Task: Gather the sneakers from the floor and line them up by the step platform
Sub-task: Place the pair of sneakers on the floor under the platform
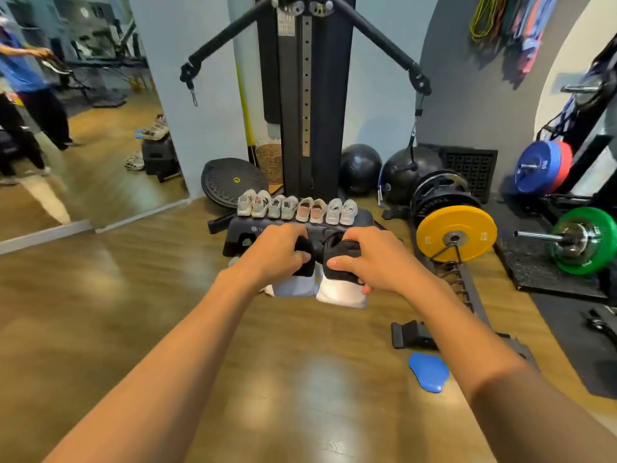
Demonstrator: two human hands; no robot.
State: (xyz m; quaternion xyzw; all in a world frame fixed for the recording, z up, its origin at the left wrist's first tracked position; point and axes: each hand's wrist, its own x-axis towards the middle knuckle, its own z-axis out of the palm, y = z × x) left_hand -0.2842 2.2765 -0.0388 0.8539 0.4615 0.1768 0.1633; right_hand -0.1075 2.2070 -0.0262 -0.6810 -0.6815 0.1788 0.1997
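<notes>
My left hand (278, 250) grips a black sneaker with a white sole (300, 279) by its heel. A second black sneaker with a white sole (340, 285) is held the same way by my right hand (374, 259). Both shoes hang side by side just above the wooden floor, in front of the dark step platform (240, 232). Several pale sneakers (297, 208) stand in a row along the platform's far edge, toes toward me.
A cable machine column (305, 95) rises behind the platform. A yellow weight plate (455, 233) and a barbell with a green plate (584, 240) stand right. A blue pad (429, 370) and black bracket (412, 334) lie on the floor. A wall mirror (76, 111) is left.
</notes>
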